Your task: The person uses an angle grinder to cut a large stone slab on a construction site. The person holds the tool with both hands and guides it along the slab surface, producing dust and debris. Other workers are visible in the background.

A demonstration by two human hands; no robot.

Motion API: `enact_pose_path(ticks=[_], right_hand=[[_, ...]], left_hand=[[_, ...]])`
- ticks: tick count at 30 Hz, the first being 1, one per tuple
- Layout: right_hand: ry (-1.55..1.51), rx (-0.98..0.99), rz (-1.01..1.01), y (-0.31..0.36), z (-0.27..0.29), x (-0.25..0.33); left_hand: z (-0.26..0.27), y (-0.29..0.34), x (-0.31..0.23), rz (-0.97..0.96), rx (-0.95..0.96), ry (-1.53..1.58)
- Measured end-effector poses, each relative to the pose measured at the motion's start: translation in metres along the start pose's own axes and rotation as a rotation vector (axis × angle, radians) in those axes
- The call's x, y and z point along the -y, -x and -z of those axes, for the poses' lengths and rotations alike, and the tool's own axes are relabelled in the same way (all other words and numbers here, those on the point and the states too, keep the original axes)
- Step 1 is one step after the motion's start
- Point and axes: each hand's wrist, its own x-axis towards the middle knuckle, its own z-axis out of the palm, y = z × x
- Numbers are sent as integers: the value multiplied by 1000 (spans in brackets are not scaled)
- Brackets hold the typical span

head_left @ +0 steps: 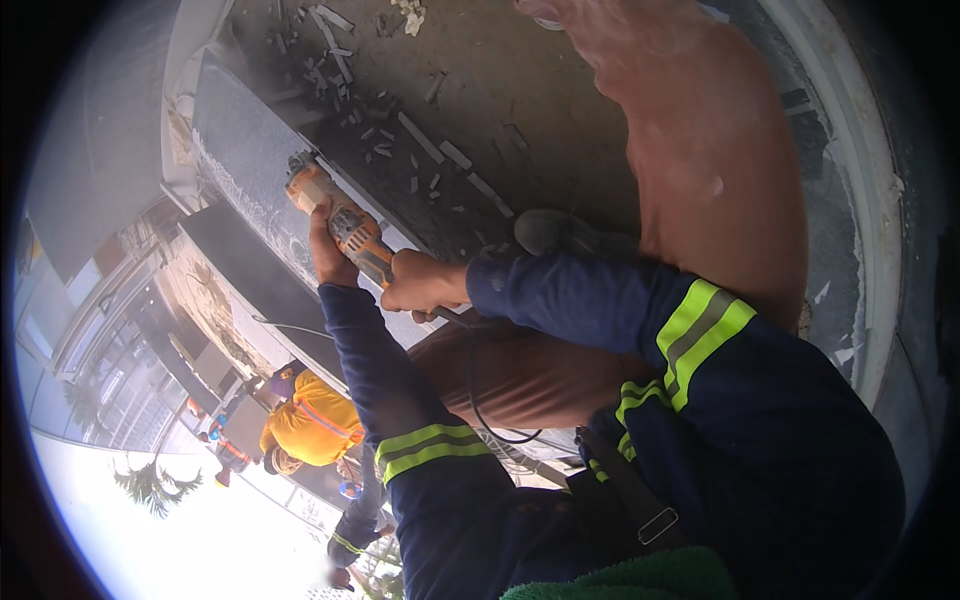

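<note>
An orange and grey angle grinder lies slantwise at the middle left, its head at a grey slab. My left hand is closed around the grinder's front part, near the head. Farther back, my right hand wraps around the rear of its body. A dark power cord runs back from beside my right hand and loops below my leg. Pale dust marks the slab's surface near the grinder. The cutting disc cannot be made out clearly.
Broken grey strips lie scattered on the dusty floor. My bent leg takes up the right side. A dark panel stands left of my left arm. Beyond it are a person in a yellow top and other people.
</note>
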Motion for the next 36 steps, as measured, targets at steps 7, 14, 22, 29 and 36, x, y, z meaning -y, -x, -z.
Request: enact_pose_path(ticks=[7,14,22,29,36], right_hand=[[-56,4,16,0,0,1],[-56,11,-3,3,1,-1],[3,-34,5,7,-2,-4],[41,-42,20,11,-4,-8],[57,-49,3,18,-5,-9]], left_hand=[[8,-4,0,7,58,13],[2,1,2,-9,49,15],[0,6,4,3,15,-3],[0,11,7,-15,-3,24],[-7,19,8,-16,-9,35]])
